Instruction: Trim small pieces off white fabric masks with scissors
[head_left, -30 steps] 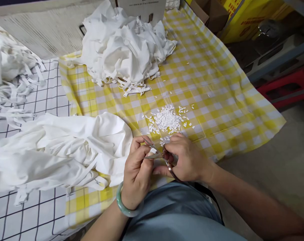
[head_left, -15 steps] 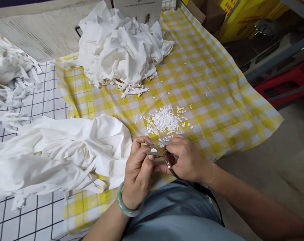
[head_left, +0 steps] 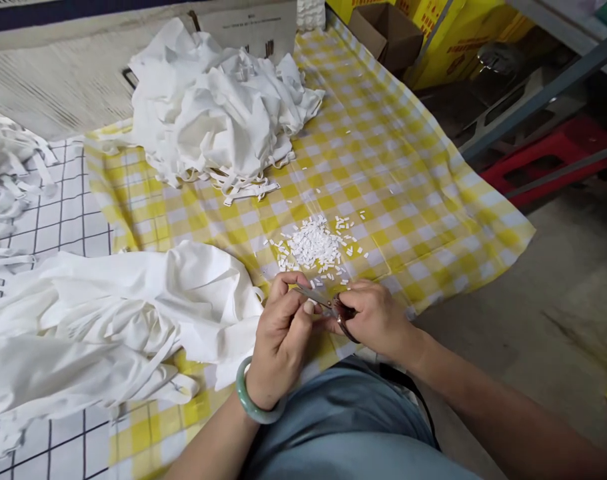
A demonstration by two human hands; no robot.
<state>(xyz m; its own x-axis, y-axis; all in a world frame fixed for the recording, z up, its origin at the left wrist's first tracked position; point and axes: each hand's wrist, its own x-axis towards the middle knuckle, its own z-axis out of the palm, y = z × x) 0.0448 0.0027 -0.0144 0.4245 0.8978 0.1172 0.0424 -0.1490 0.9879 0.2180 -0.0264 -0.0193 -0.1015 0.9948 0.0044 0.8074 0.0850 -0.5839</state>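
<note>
My right hand [head_left: 376,319] grips a small pair of scissors [head_left: 328,308], its fingers through the handle loops, the blades pointing left. My left hand [head_left: 281,337], with a green bangle [head_left: 251,403] on the wrist, pinches a narrow white strip at the blades; the strip itself is mostly hidden by my fingers. Just beyond both hands lies a heap of tiny white cut pieces [head_left: 311,243] on the yellow checked cloth [head_left: 393,167]. A bundle of white fabric with strips [head_left: 118,320] lies right beside my left hand.
A second pile of white fabric [head_left: 213,113] sits at the far side of the yellow cloth. More white strips [head_left: 8,173] lie on a black-grid white cloth [head_left: 68,213] at left. Cardboard boxes [head_left: 386,33], a metal frame and a red stool [head_left: 548,160] stand at right.
The scissor blades, apart a second ago, have closed. The view has shifted, so everything sits further left and lower in the picture. Both hands stay together at the same spot.
</note>
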